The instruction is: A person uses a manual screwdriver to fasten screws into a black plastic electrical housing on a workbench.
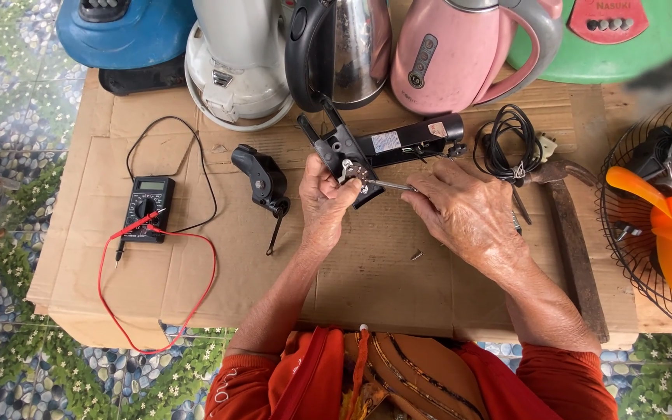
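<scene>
Orange sleeves frame the lower edge of the head view, forearms reaching up over the cardboard sheet (398, 288). Left hand (322, 194) is closed around the black handle part (351, 159), pinning it against the cardboard. Right hand (464, 211) pinches a thin metal tool (389, 185), its tip touching the part's metal fitting. Close by lie a loose screw (416, 254), a black housing piece (260, 179), a coiled cord (503, 144), a hammer (573, 241) and a multimeter (148, 207).

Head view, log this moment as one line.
left hand: grips black appliance part | right hand: screwdriver on it | multimeter: idle
</scene>
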